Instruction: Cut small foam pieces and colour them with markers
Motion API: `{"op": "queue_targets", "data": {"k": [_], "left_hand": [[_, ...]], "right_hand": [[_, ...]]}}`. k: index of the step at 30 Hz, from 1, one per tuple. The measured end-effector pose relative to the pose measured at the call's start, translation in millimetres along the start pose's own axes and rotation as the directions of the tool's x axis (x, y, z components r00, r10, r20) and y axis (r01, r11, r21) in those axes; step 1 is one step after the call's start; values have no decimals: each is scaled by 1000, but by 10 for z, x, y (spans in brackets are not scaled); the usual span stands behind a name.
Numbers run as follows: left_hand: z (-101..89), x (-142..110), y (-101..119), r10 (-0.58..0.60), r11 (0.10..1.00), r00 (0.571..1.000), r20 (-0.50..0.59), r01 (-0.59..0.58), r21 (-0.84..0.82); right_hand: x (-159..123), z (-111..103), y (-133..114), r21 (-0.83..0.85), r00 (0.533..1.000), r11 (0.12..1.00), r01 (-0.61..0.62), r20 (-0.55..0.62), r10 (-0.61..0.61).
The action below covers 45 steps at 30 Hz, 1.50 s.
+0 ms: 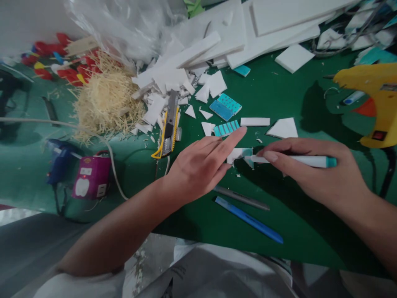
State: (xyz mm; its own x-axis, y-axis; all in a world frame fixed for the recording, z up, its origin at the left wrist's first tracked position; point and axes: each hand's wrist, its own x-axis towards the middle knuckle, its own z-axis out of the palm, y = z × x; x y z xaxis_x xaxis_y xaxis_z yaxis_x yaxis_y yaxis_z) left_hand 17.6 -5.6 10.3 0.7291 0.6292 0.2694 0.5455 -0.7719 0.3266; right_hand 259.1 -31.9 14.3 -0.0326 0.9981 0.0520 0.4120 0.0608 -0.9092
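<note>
In my right hand (322,165) is a white marker (305,160) with a teal end, pinched between thumb and fingers. Its tip touches a small white foam piece (234,155) partly coloured teal. My left hand (201,165) steadies that piece from the left, index finger stretched over it and thumb at its near edge; the fingertips' exact grip is partly hidden. Just beyond lie a teal striped piece (227,128), a white foam strip (254,121) and a blue and dotted teal piece (226,106). A grey pen (243,198) and a blue pen (248,219) rest nearer my body.
A yellow box cutter (169,126) lies left of my hands. At the right edge stands a yellow glue gun (376,103). Foam scraps and white foam boards (288,16) fill the back. Wood straw (108,97), a purple socket adapter (92,177) and a cable (107,142) are on the left.
</note>
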Motion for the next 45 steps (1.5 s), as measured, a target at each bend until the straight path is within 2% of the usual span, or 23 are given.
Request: {"op": "queue_targets", "data": {"k": [4,8,16,22,31,37,40,45], "left_hand": [[9,8,-6,-11,1000,1000,13,11,21],[-6,0,-7,-39,996,999,-10,40,81],[24,-24,-4,-105,979,994,-43,111,169],[8,-20,-31,-127,988,992,-26,129,91],[12,-9,-1,-116,993,993,28,116,23],[18,2,-1,-111,994,994,21,110,17],[13,-2,-6,-104,994,994,16,104,18],[4,-7,-3,-93,995,996,18,92,21]], "right_hand": [[16,5,-34,-25,1000,999,-30,-7,30],[13,3,-91,22,996,996,-90,-13,91],[24,15,-81,40,995,994,-99,-22,100],[-77,-18,-19,35,999,999,-1,-44,2],[-30,-20,-111,-38,996,995,-91,-4,90],[-10,16,-128,-13,999,999,-49,17,50],[-10,22,-124,23,997,997,-80,-16,80],[-27,16,-112,18,997,997,-77,19,77]]}}
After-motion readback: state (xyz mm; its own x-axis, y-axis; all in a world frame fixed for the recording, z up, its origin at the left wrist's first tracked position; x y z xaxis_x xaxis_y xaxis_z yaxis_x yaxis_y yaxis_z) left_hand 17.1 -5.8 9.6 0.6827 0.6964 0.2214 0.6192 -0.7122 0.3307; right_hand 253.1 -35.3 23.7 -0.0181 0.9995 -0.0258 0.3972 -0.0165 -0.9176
